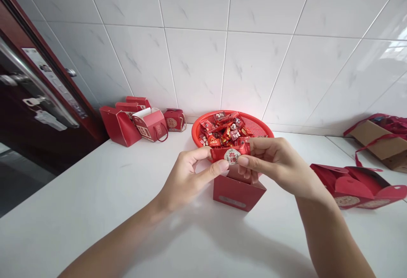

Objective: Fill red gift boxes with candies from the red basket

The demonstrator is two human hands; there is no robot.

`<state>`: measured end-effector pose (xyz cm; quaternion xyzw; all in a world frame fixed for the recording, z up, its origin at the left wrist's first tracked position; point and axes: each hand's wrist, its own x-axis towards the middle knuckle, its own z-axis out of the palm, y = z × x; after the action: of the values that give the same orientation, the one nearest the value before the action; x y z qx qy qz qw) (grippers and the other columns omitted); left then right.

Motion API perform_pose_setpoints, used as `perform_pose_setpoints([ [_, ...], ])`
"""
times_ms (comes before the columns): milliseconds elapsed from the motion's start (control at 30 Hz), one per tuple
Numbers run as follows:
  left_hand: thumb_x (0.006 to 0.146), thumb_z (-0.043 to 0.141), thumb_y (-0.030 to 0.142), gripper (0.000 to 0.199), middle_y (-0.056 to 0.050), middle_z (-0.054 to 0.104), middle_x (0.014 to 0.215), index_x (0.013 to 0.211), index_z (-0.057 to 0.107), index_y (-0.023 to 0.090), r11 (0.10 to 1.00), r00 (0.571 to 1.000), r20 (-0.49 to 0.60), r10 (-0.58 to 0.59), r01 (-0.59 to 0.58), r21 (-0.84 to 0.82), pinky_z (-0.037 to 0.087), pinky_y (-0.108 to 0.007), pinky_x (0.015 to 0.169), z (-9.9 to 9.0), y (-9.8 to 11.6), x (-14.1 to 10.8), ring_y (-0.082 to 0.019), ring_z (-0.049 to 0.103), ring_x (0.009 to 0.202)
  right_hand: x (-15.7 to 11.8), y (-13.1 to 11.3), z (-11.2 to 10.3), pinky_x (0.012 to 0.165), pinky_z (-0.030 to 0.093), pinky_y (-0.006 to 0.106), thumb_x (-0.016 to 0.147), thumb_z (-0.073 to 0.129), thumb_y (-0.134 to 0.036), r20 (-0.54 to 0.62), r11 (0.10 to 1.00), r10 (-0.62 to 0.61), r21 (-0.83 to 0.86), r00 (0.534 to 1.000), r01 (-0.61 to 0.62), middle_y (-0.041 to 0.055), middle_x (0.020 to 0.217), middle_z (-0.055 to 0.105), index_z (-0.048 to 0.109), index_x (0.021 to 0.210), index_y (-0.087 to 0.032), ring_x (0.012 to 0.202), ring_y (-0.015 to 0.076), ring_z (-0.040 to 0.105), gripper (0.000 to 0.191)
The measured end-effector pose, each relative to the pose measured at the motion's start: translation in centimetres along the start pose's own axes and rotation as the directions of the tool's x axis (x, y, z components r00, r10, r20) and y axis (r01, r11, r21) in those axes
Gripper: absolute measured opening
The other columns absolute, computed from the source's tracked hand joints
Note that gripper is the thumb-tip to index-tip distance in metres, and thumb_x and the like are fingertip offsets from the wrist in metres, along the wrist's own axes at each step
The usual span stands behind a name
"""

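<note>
Grip on both sides is a tight fingertip pinch: the left hand and the right hand each close thumb and fingers on one end of a red wrapped sweet packet with a round label, holding it level above an open red paper gift box on the white bench. In the head view, a round red plastic basket heaped with wrapped sweets sits just behind the hands. Assembled red gift boxes stand to the left against the tiled wall, and a flat, unfolded red box lies to the right. With only fingertips on its slick wrapper, the packet could slip if either pinch loosens, or tear under uneven pulling.
</note>
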<state>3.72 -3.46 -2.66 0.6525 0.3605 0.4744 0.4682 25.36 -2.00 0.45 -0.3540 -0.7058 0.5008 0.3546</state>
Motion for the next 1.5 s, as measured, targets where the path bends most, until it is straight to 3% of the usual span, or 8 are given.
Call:
perform_pose_setpoints([
  [200,0.094,0.073,0.033,0.024,-0.006,0.081,0.110,0.111,0.081,0.019,0.998,0.999,0.030,0.029,-0.027,-0.059,0.060,-0.035,0.096,-0.01,0.20,-0.19,-0.025,0.074,0.106,0.18,0.16,-0.23,0.050,0.052,0.025,0.085,0.079,-0.054,0.063,0.997,0.040,0.063,0.997,-0.044,0.0069,0.073,0.071,0.071,0.079,-0.013,0.059,0.0147,0.065,0.042],
  [333,0.093,0.074,0.034,0.021,-0.006,0.082,0.106,0.104,0.082,0.018,0.999,1.000,-0.013,0.025,-0.025,-0.032,0.061,-0.035,0.094,0.03,0.24,-0.06,-0.025,0.075,0.101,0.19,0.08,-0.43,0.053,0.056,0.025,0.086,0.078,-0.054,0.064,0.997,0.031,0.072,0.997,-0.035,0.0067,0.075,0.072,0.072,0.082,-0.013,0.062,0.0148,0.067,0.042],
  [533,0.091,0.075,0.037,0.027,-0.008,0.081,0.113,0.110,0.081,0.018,0.997,0.999,-0.032,-0.002,0.000,-0.074,0.062,-0.041,0.096,0.19,0.25,0.21,-0.029,0.074,0.109,0.15,-0.06,-0.60,0.057,0.059,0.024,0.080,0.085,-0.051,0.012,0.996,0.010,0.085,1.000,-0.011,0.0045,0.074,0.073,0.069,0.083,-0.015,0.064,0.0149,0.069,0.040],
  [1133,0.093,0.073,0.038,0.027,-0.010,0.079,0.117,0.110,0.081,0.019,0.989,0.997,0.067,-0.025,0.035,-0.145,0.061,-0.042,0.098,-0.01,0.20,0.65,-0.032,0.071,0.117,0.11,0.24,-0.86,0.045,0.049,0.023,0.083,0.083,-0.050,0.009,0.993,-0.066,0.096,0.998,0.065,0.0013,0.060,0.066,0.058,0.068,-0.018,0.049,0.0111,0.058,0.044],
  [1333,0.093,0.072,0.039,0.025,-0.009,0.080,0.111,0.105,0.082,0.019,0.989,0.998,0.061,-0.032,0.040,-0.146,0.060,-0.040,0.097,-0.11,-0.11,0.77,-0.028,0.073,0.108,0.16,0.14,-0.68,0.044,0.046,0.023,0.086,0.080,-0.049,-0.001,0.992,-0.111,0.057,0.994,0.110,0.0006,0.056,0.064,0.057,0.065,-0.018,0.048,0.0104,0.054,0.043],
  [1500,0.093,0.071,0.042,0.025,-0.007,0.079,0.093,0.094,0.081,0.018,0.995,1.000,0.024,-0.017,0.019,-0.102,0.060,-0.035,0.087,-0.33,-0.25,0.75,-0.023,0.072,0.092,0.22,0.32,-0.92,0.048,0.051,0.024,0.087,0.079,-0.050,0.012,0.995,-0.088,0.053,0.996,0.088,0.0026,0.063,0.069,0.061,0.070,-0.017,0.051,0.0121,0.061,0.041],
])
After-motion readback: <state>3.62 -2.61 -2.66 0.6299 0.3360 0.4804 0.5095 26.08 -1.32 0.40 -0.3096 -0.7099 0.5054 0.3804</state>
